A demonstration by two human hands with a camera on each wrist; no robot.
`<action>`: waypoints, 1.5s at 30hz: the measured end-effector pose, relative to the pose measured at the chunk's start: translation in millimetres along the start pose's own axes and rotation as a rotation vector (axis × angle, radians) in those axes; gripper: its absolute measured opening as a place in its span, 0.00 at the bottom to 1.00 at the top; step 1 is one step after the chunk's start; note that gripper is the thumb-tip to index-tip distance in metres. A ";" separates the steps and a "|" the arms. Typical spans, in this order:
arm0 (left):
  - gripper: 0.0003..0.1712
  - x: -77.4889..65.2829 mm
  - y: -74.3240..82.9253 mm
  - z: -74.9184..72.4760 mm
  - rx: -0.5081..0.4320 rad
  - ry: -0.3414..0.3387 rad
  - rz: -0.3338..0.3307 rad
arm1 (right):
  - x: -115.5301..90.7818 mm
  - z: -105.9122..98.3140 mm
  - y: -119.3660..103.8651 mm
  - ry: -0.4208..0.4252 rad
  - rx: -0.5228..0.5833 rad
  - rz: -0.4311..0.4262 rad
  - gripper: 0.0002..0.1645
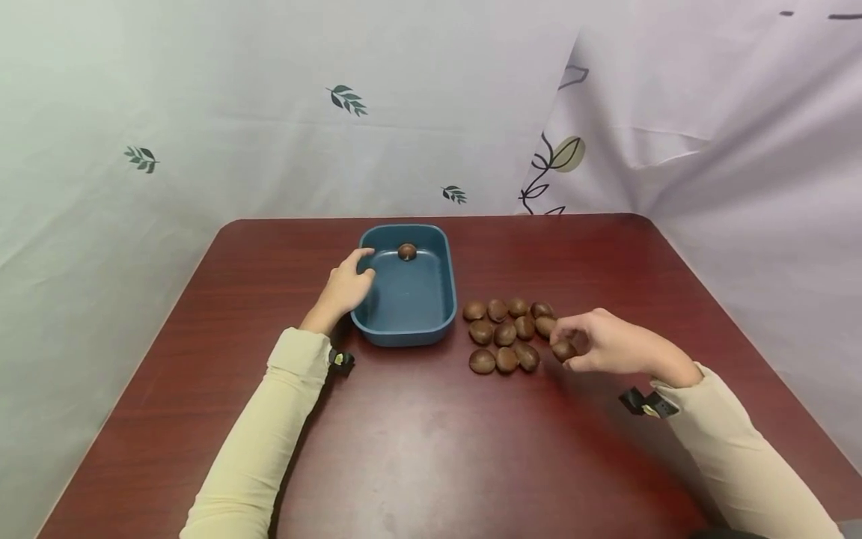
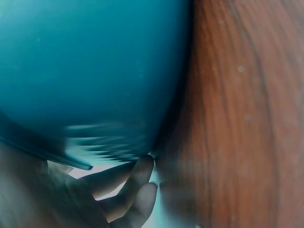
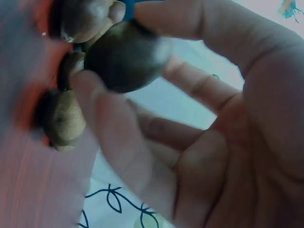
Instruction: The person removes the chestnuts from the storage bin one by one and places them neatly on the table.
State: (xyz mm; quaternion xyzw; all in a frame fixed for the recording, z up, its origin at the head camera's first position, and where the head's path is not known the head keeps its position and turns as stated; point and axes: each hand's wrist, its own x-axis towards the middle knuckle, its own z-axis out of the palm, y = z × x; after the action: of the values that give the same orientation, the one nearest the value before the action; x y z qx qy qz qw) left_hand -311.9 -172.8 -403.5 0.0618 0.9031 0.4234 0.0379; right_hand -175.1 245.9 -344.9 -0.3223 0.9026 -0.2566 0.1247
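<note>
Pinched between the thumb and fingers of my right hand point(image 1: 609, 344) is a brown chestnut point(image 1: 563, 350), at the right end of a group of chestnuts point(image 1: 505, 335). The right wrist view shows the held chestnut point(image 3: 126, 57) close up, with other chestnuts point(image 3: 64, 118) behind it. My left hand point(image 1: 345, 290) grips the left rim of a blue rectangular tub point(image 1: 404, 339), thumb and index finger over the edge. Seen from the left wrist, several fingers point(image 2: 142, 171) lie against the tub's outer wall point(image 2: 95, 71). One chestnut point(image 1: 407, 251) lies inside the tub, near its far wall.
The loose chestnuts lie in rough rows just right of the tub, on a dark red wood-grain table point(image 1: 404, 449). A pale cloth with leaf prints point(image 1: 269, 150) hangs behind the table's far edge and along its sides.
</note>
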 end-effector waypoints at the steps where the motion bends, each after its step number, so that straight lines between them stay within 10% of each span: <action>1: 0.31 0.1 -0.8 0.0 0.003 0.004 -0.002 | -0.7 1.5 0.3 -0.006 -0.006 0.004 0.15; 45: 0.30 -0.3 -2.6 1.3 -0.004 0.011 -0.007 | 0.7 43.1 -1.2 0.115 -0.318 0.180 0.12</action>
State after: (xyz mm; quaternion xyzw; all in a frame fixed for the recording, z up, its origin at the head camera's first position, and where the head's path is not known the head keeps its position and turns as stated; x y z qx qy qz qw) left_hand -311.7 -173.5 -406.3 0.0561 0.9025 0.4255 0.0346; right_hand -158.1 228.2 -380.4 -0.2406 0.9626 -0.1168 0.0427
